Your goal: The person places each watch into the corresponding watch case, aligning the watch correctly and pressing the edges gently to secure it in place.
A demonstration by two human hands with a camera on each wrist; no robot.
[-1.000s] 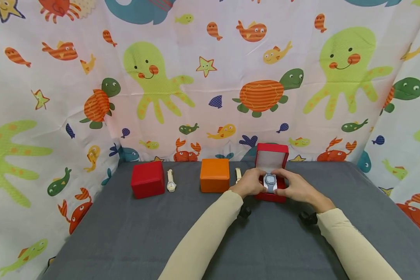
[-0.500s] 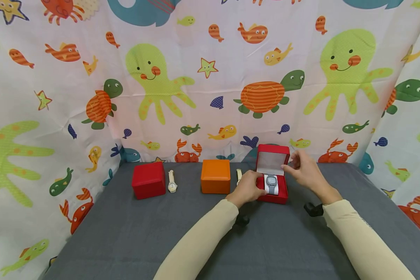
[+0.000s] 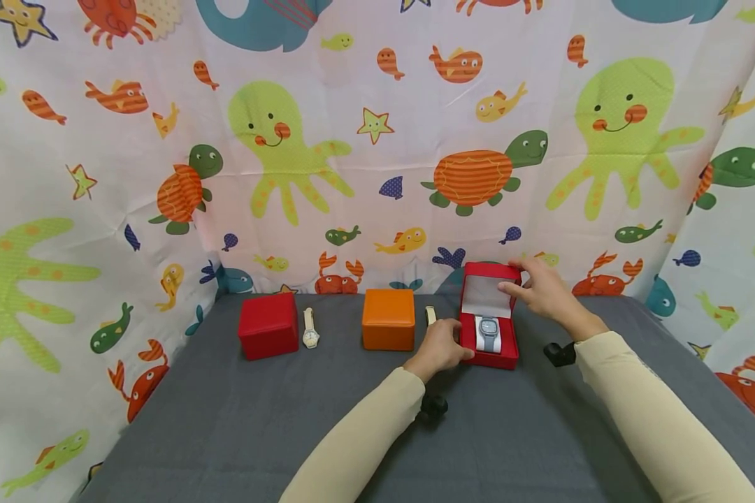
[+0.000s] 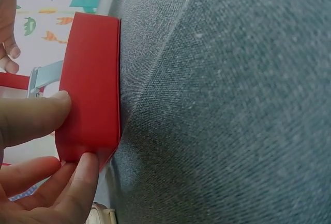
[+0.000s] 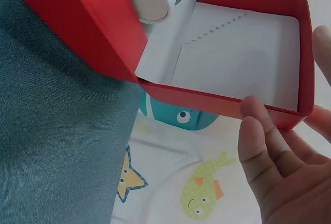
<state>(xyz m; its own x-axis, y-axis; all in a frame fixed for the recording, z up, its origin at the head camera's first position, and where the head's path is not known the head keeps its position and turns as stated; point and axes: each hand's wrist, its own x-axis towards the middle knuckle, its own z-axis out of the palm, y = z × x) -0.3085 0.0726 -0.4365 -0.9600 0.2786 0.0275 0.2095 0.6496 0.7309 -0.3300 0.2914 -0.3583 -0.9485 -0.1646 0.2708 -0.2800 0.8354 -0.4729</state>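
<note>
While the open red box point(image 3: 489, 328) stands toward the right of the grey tabletop point(image 3: 226, 419), its lid point(image 3: 489, 285) upright and its white lining facing the person, a grey-blue watch point(image 3: 489, 332) sits strapped round the white cushion in the base. The left hand point(image 3: 442, 347) grips the base at its near left corner, thumb and fingers pressed against the red wall as the left wrist view shows point(image 4: 88, 110), which I judge steadies the box so it does not slide on the cloth. The right hand point(image 3: 541, 290) is up at the lid's top right edge, thumb at the front rim and fingers point(image 5: 258, 146) curved behind it; whether it truly pinches the rim or only touches it is hard to tell. A hand at the top edge, far from the hinge, would swing the lid with little effort.

Just left of the box lies a pale-strapped watch point(image 3: 430, 316), half hidden by the left hand, next to a shut orange box point(image 3: 388, 320). Farther left a cream-strapped watch point(image 3: 310, 328) lies beside a shut red box point(image 3: 268, 325), so each box has a watch at its right side. A sea-creature curtain point(image 3: 377, 140) hangs behind and around the tabletop.
</note>
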